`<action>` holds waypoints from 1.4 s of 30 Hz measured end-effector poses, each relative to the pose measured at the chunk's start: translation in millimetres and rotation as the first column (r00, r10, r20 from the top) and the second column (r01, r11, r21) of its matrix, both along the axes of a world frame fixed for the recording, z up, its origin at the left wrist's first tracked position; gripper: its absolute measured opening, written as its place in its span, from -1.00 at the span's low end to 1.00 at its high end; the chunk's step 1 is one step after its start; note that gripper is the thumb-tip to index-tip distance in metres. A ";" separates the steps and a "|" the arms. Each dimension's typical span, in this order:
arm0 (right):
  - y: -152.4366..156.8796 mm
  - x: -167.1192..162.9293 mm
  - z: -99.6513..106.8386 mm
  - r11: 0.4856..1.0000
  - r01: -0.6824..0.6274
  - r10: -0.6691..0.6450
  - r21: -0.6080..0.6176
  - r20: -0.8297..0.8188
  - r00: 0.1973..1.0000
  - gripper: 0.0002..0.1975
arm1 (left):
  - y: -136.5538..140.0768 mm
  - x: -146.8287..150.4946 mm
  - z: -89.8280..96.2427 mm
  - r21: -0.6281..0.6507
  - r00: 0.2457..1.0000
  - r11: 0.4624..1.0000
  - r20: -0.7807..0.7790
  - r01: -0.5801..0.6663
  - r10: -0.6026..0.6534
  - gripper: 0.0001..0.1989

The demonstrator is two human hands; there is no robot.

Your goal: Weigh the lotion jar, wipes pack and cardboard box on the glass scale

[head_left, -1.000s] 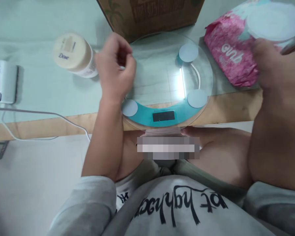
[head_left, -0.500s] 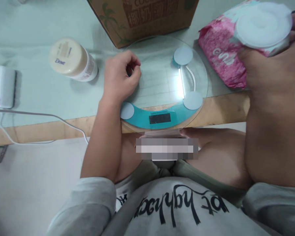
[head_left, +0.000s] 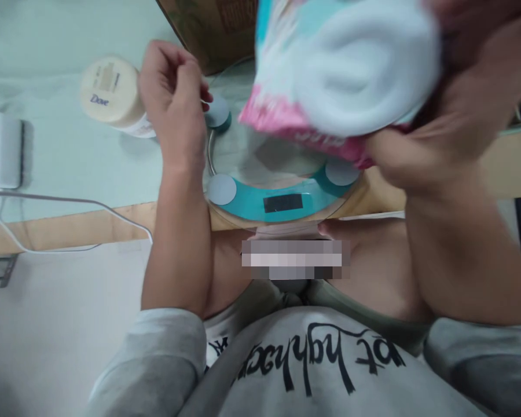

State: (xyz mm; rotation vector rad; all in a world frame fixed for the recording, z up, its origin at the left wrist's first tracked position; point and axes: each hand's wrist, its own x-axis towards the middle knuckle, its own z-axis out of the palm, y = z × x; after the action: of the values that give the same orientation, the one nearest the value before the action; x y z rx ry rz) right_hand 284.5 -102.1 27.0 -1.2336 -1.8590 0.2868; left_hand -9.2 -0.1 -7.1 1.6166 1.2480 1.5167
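Observation:
My right hand (head_left: 455, 121) grips a pink, white and blue pack of wipes (head_left: 278, 81) by its right side. The pack, with its round white lid facing up, hangs over the right part of a round glass weighing scale (head_left: 260, 200) and hides much of it; motion blurs it. The scale lies at the table's edge, with a teal band and a dark display. My left hand (head_left: 171, 87) is up near the scale's left side, fingers curled in, with nothing visible in them. Just left of it, partly covered by the hand, stands a cream-lidded Dove jar (head_left: 110, 95).
A brown cardboard box (head_left: 212, 35) stands behind the scale, partly hidden by the pack. At the far left lies a white device (head_left: 2, 150), and a white cable (head_left: 78, 201) runs along the table's front edge. A pale green cloth (head_left: 61, 35) covers the table.
My right hand has lifted the pack of wipes from the right side of the table and swung it left over the scale. My left hand has shifted left and away from me, towards the jar.

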 end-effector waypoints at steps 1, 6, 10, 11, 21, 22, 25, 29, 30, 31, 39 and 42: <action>-3.1 -9.9 1.1 0.990 -0.103 0.104 0.100 -0.006 0.995 -0.43 | -2.8 1.7 4.7 -0.032 0.996 0.999 0.079 -0.036 0.039 -0.51; -2.4 -20.3 -0.9 0.927 -0.369 0.371 0.066 -0.012 0.929 -0.42 | -18.1 15.7 16.7 -0.132 0.944 0.986 0.302 -0.097 0.133 -0.90; 1.6 -7.5 -14.4 0.943 -0.319 0.332 0.095 -0.198 0.922 -0.50 | -23.1 23.6 10.1 -0.069 0.983 0.995 0.173 0.079 -0.066 -0.83; 1.7 -5.8 -19.3 0.960 -0.271 0.280 0.075 -0.200 0.939 -0.52 | -23.7 24.6 7.7 -0.047 0.985 0.989 0.106 0.142 -0.137 -0.75; 1.8 -7.9 -34.7 0.984 -0.179 0.175 -0.021 -0.129 0.976 -0.38 | -25.6 31.2 6.8 -0.075 0.983 0.981 -0.032 0.178 -0.181 -0.64; 2.0 -7.9 -34.3 0.983 -0.184 0.180 -0.015 -0.131 0.975 -0.39 | -25.7 31.4 7.0 -0.084 0.984 0.982 -0.031 0.171 -0.174 -0.63; 1.7 -7.3 -34.2 0.981 -0.195 0.193 -0.002 -0.123 0.973 -0.43 | -24.9 30.6 6.2 -0.122 0.984 0.978 -0.033 0.168 -0.174 -0.64; 1.0 -6.9 -34.3 0.982 -0.190 0.186 -0.016 -0.133 0.973 -0.44 | -24.3 30.1 7.4 -0.163 0.985 0.973 -0.031 0.162 -0.169 -0.67; 1.0 -7.0 -34.4 0.982 -0.188 0.184 -0.021 -0.141 0.973 -0.43 | -24.8 30.5 8.6 -0.166 0.985 0.973 -0.028 0.161 -0.168 -0.66; 0.9 -7.1 -34.5 0.982 -0.188 0.182 -0.025 -0.148 0.972 -0.43 | -25.6 31.1 10.0 -0.162 0.987 0.975 -0.024 0.154 -0.160 -0.65; 0.5 -9.5 -38.5 0.988 -0.129 0.111 -0.082 -0.201 0.973 -0.35 | -32.5 33.0 17.2 -0.088 0.997 0.994 0.023 0.070 -0.069 -0.53; 0.9 -8.6 -39.0 0.988 -0.134 0.117 -0.082 -0.185 0.976 -0.35 | -31.7 35.3 17.4 -0.104 0.998 0.993 0.034 0.048 -0.044 -0.47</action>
State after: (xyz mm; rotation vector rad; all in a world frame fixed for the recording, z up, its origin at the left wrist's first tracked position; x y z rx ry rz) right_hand 275.9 -101.2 -12.0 -1.1144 -1.7862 0.5432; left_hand 26.0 -31.8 10.3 1.5375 1.2439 1.4191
